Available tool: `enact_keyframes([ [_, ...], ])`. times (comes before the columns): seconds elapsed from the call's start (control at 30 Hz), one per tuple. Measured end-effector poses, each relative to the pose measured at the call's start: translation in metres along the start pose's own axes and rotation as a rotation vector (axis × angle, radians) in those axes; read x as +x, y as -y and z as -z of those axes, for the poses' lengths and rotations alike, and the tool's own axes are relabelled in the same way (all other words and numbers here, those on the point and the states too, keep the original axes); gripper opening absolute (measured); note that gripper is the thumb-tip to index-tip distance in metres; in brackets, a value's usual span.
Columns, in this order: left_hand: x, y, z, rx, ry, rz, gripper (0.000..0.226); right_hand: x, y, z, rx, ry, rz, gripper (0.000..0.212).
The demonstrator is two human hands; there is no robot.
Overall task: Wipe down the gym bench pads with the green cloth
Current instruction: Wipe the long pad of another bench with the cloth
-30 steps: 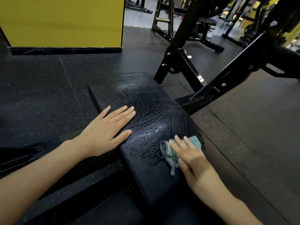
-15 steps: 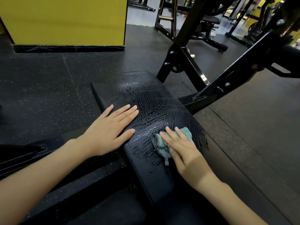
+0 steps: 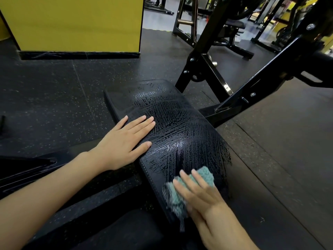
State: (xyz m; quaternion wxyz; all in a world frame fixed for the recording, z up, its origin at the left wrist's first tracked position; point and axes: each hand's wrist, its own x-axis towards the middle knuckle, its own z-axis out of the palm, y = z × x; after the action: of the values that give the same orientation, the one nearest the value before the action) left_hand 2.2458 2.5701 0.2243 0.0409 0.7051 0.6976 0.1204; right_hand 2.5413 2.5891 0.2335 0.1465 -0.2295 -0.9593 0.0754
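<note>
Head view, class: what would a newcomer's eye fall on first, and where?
The glossy black bench pad at centre, streaked with wet wipe marks. At its near end the right hand presses a fluffy green cloth down; the left hand lies flat on its left edge. A bright yellow wall panel fills the upper left.

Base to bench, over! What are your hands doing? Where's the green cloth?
Left hand flat on bench pad, bracing. Right hand presses green cloth on pad's near end, fingers straight. Pad streaked wet. Black frame to the right, apart from cloth.

Two hands (image 3: 124,143) (image 3: 201,195), one green cloth (image 3: 205,175), one wet bench pad (image 3: 180,123).
</note>
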Motion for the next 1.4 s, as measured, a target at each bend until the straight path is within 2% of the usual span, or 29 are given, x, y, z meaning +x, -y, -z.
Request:
enact_keyframes([
  [0.1,0.000,-0.002,0.002,0.001,0.004,0.009,0.080,-0.007,0.008,-0.002,-0.050,-0.060,0.016,0.038],
  [0.2,0.000,-0.003,0.002,-0.008,0.002,0.014,0.079,0.005,0.010,-0.007,0.029,-0.020,-0.008,0.046],
  [0.5,-0.002,0.000,-0.001,-0.028,-0.006,-0.003,0.073,0.090,0.022,-0.010,0.143,0.286,-0.127,0.060],
  [0.67,-0.002,0.000,-0.001,-0.014,0.005,0.002,0.075,0.084,0.020,-0.011,0.151,0.271,-0.109,0.069],
  [0.8,-0.002,0.000,-0.001,-0.013,0.007,0.005,0.084,0.054,0.012,-0.013,0.079,0.118,-0.072,0.054],
  [0.93,-0.003,-0.001,0.000,-0.016,0.004,0.010,0.078,0.013,0.004,-0.008,0.019,0.020,-0.016,0.049],
  [1.0,-0.003,-0.002,-0.001,-0.012,0.004,0.015,0.075,0.001,0.003,-0.005,0.031,-0.016,-0.036,0.054],
  [1.2,-0.002,-0.005,0.002,-0.004,0.019,0.024,0.074,0.038,-0.010,-0.010,0.016,0.064,-0.073,0.054],
  [1.3,-0.002,-0.007,0.004,0.012,0.020,0.022,0.076,0.069,-0.019,-0.009,0.163,0.152,-0.164,0.054],
  [1.4,-0.002,-0.008,0.005,0.026,0.037,0.001,0.076,0.101,-0.029,-0.005,0.152,0.185,-0.210,0.050],
])
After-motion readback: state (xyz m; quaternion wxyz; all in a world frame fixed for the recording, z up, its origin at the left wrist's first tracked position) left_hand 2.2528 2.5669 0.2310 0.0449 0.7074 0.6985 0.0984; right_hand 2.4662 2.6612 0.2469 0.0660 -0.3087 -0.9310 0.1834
